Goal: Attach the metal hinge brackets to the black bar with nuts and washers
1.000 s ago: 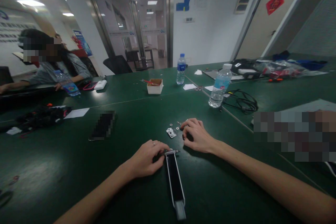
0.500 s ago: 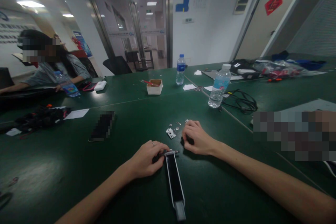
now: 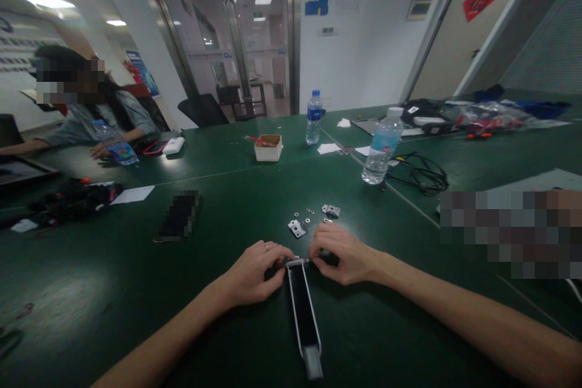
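both hands meet at the far end of the narrow black bar [image 3: 304, 309], which lies flat on the green surface [image 3: 227, 194], its length running back toward the person. the left hand [image 3: 257, 273] has its fingers curled tight on the metal tip, pinning it down. the right hand [image 3: 343, 254] pinches narrow at that same tip, and whether a tiny part sits between those fingers can't be told. a small metal bracket [image 3: 296, 228] and loose washers [image 3: 308, 216] lie just beyond. the bar looks stiff, light and slick-edged, probably best gripped by its metal rim near the end.
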A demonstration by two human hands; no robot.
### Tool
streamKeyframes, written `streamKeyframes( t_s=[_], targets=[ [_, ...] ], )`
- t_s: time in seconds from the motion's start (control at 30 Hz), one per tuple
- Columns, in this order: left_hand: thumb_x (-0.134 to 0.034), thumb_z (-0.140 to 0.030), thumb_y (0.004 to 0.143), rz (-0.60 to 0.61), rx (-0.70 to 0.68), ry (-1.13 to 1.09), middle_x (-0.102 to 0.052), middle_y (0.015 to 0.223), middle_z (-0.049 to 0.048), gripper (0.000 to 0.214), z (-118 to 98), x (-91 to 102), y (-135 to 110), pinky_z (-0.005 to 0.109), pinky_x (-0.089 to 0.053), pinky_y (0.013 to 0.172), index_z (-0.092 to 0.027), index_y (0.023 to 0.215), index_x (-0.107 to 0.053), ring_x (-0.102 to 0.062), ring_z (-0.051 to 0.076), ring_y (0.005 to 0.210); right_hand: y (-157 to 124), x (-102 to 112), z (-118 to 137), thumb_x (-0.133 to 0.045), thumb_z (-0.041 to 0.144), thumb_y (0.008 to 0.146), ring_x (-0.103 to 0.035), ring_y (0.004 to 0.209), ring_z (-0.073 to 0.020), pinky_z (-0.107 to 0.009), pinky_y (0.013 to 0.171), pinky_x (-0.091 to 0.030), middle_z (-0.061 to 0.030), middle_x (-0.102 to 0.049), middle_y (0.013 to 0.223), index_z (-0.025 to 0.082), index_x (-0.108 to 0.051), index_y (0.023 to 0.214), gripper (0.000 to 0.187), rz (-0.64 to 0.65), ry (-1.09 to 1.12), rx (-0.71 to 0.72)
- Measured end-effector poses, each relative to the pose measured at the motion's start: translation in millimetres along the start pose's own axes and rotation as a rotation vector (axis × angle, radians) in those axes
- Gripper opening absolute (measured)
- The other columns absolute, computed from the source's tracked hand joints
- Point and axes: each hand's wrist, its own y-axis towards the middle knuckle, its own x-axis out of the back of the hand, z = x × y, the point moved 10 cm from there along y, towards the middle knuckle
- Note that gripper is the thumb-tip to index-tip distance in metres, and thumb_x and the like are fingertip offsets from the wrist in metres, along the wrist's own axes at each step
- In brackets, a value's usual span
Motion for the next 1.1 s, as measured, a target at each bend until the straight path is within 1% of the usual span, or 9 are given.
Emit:
streamKeyframes(
  t_s=[0.17, 0.4, 0.67, 0.87, 1.1],
  targets=[
    [-0.048, -0.015, 0.085, -0.009, -0.009, 0.008, -0.056, 0.081, 0.0014, 0.024, -3.0, 1.9, 0.2, 0.029, -0.040, 0.071, -0.019, 0.107, -0.058, -0.052, 0.016, 0.074, -2.5, -2.6, -1.4, -0.050, 0.018, 0.079, -0.052, 0.076, -0.0156, -0.030, 0.070, -0.040, -0.0026, -0.060, 0.080, 0.019, -0.055, 0.087, 0.010, 0.014, 0.068, 0.021],
    [-0.049, -0.015, 0.084, 0.004, 0.012, 0.016, -0.057, 0.082, 0.0014, 0.025, -3.8, 2.9, 0.3, 0.029, -0.040, 0.071, -0.019, 0.107, -0.057, -0.052, 0.016, 0.074, -2.8, -3.0, -2.3, -0.049, 0.015, 0.075, -0.051, 0.074, -0.0157, -0.030, 0.068, -0.040, -0.0029, -0.060, 0.079, 0.019, -0.056, 0.088, 0.015, 0.012, 0.073, 0.023],
    [-0.048, -0.015, 0.084, 0.000, 0.004, 0.005, -0.056, 0.081, 0.0014, 0.025, -2.9, 2.3, 0.3, 0.029, -0.040, 0.070, -0.019, 0.107, -0.057, -0.052, 0.016, 0.075, -2.9, -5.3, -3.9, -0.050, 0.016, 0.079, -0.052, 0.077, -0.0150, -0.030, 0.070, -0.041, -0.0032, -0.060, 0.082, 0.018, -0.056, 0.090, 0.012, 0.049, 0.067, 0.004],
    [-0.048, -0.016, 0.084, -0.008, -0.009, 0.017, -0.056, 0.081, 0.0018, 0.024, -1.9, 1.2, 0.7, 0.029, -0.039, 0.070, -0.018, 0.105, -0.057, -0.052, 0.016, 0.075, -1.7, -0.4, -0.3, -0.056, 0.015, 0.078, -0.051, 0.073, -0.0144, -0.029, 0.066, -0.041, -0.0031, -0.059, 0.079, 0.016, -0.056, 0.089, 0.010, -0.033, 0.082, 0.072],
    [-0.048, -0.014, 0.084, -0.010, -0.004, 0.004, -0.056, 0.082, 0.0015, 0.023, -3.7, 2.9, 0.1, 0.029, -0.039, 0.070, -0.018, 0.105, -0.057, -0.052, 0.016, 0.075, -2.8, -2.5, -1.9, -0.056, 0.016, 0.081, -0.053, 0.076, -0.0145, -0.030, 0.069, -0.042, -0.0032, -0.061, 0.084, 0.016, -0.056, 0.092, 0.011, -0.021, 0.082, 0.061]
  ],
)
